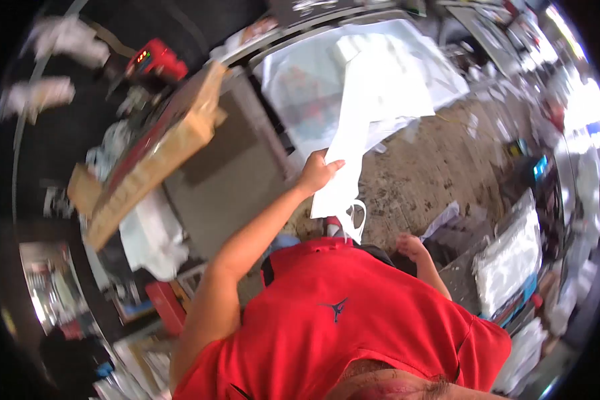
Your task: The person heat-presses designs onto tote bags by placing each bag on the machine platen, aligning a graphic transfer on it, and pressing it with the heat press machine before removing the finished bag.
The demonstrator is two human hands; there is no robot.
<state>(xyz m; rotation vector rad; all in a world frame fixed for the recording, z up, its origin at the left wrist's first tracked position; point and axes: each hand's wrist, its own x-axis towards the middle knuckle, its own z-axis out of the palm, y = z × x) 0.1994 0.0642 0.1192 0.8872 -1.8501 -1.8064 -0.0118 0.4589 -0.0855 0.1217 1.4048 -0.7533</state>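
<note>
My left hand (319,173) is closed on a long white sheet-like piece (350,133), gripping its edge in front of my body. The piece is overexposed, so I cannot tell whether it is paper, plastic or cloth. A thin white loop (360,220) hangs at its lower end. Its upper part reaches over a translucent plastic-covered surface (293,87). My right hand (412,247) hangs low at my right side, apart from the white piece. Its fingers look bent but are blurred, and I cannot see anything in them.
A long cardboard box (157,160) leans at the left beside a grey-brown board (227,153). A red device with a lit display (157,60) is at the upper left. Scraps lie about the worn floor (427,160). White plastic-wrapped packages (510,260) are stacked at the right.
</note>
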